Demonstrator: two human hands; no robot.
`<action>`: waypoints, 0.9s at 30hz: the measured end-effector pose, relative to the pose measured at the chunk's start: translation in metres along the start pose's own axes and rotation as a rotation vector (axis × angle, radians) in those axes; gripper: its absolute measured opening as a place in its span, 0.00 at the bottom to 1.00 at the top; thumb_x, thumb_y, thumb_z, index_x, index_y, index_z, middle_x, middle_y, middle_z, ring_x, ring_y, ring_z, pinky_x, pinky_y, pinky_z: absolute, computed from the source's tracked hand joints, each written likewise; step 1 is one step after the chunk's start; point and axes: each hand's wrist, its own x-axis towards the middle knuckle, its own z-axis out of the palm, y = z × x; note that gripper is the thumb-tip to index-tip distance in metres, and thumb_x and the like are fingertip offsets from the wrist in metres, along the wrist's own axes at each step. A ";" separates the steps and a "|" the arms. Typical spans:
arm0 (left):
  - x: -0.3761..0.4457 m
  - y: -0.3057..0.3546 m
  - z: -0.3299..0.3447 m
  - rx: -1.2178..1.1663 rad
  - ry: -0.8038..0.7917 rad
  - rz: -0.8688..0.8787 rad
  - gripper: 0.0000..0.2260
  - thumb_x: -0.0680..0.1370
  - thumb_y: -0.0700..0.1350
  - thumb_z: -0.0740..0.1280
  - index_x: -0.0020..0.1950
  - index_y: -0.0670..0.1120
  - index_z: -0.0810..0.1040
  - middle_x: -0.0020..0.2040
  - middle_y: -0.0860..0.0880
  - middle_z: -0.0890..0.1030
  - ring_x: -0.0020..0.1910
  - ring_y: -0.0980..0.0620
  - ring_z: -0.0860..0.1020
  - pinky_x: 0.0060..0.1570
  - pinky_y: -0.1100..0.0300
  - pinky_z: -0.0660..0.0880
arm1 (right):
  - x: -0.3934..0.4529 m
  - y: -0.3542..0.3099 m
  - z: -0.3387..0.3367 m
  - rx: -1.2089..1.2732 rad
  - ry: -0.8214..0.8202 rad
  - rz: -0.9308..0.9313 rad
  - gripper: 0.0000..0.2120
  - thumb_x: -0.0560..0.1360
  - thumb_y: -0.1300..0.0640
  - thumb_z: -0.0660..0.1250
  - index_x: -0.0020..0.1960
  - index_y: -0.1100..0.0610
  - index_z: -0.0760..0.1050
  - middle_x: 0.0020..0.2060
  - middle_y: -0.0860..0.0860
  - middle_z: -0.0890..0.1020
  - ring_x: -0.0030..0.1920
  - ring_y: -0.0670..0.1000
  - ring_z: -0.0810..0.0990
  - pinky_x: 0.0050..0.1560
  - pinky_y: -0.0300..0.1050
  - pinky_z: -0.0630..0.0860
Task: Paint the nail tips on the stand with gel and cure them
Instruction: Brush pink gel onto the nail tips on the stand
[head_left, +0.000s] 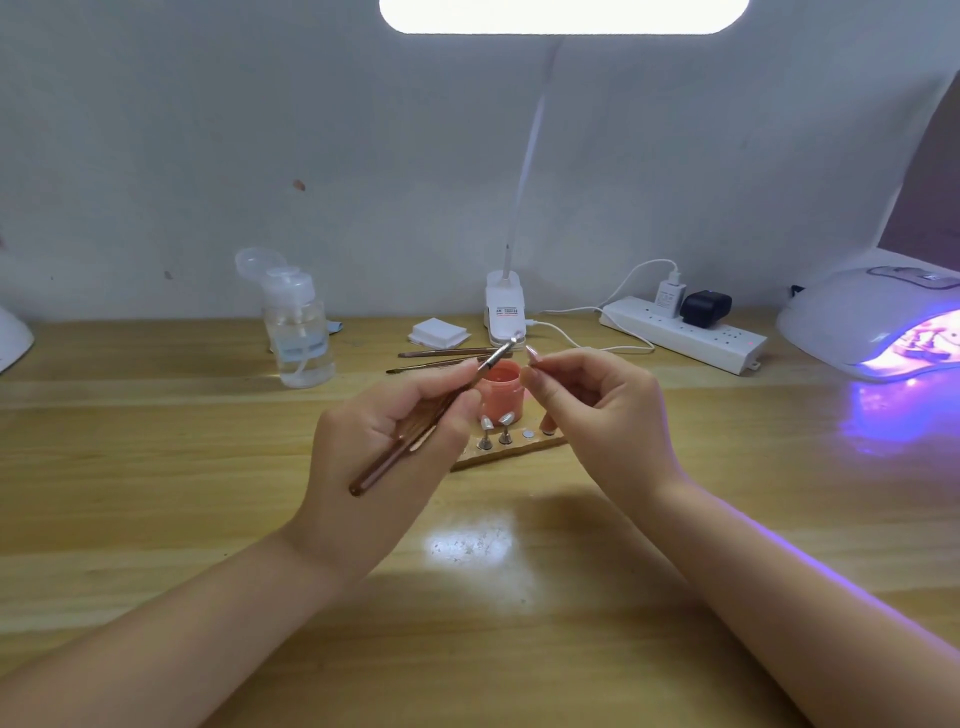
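Nail tip, pinched between thumb and forefinger of the right hand, raised above the desk, point tilted up and slightly left toward the brush end. Brush gripped in the left hand like a pen, long axis diagonal: handle end low and left over the wrist, metal ferrule and bristles high and right, just beside the held tip. Below and between the hands, a wooden stand lying on the desk, carrying two tips on upright pegs, one bare round peg base beside them, another peg partly hidden by the right hand. Just behind, one open pink gel pot. Farther back: two spare brushes lying roughly left-right, one stack of white wipes, one clear pump bottle, one white lamp base with its thin neck rising to the bright bar overhead. Right: one power strip with two plugs, one curing lamp glowing violet. Pale wood desk, grey-white wall with small marks.
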 end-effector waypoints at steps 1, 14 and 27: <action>0.000 0.000 0.000 0.022 0.009 0.001 0.09 0.75 0.51 0.67 0.54 0.61 0.82 0.45 0.56 0.86 0.45 0.50 0.85 0.46 0.56 0.81 | 0.000 0.000 0.000 0.004 -0.001 0.002 0.06 0.73 0.65 0.72 0.44 0.54 0.81 0.31 0.44 0.83 0.28 0.42 0.80 0.32 0.35 0.75; -0.003 0.004 0.003 0.115 -0.026 0.046 0.05 0.76 0.46 0.65 0.49 0.52 0.79 0.44 0.58 0.85 0.46 0.56 0.83 0.46 0.66 0.76 | 0.000 0.004 0.000 -0.036 -0.013 -0.034 0.06 0.73 0.63 0.72 0.42 0.53 0.81 0.31 0.42 0.83 0.29 0.40 0.80 0.32 0.34 0.76; -0.003 0.004 0.004 0.117 -0.055 0.046 0.05 0.77 0.45 0.65 0.50 0.52 0.79 0.45 0.56 0.84 0.47 0.56 0.82 0.46 0.69 0.75 | -0.001 0.001 0.001 -0.121 0.036 -0.044 0.03 0.73 0.59 0.73 0.42 0.51 0.81 0.31 0.41 0.83 0.29 0.44 0.79 0.34 0.50 0.78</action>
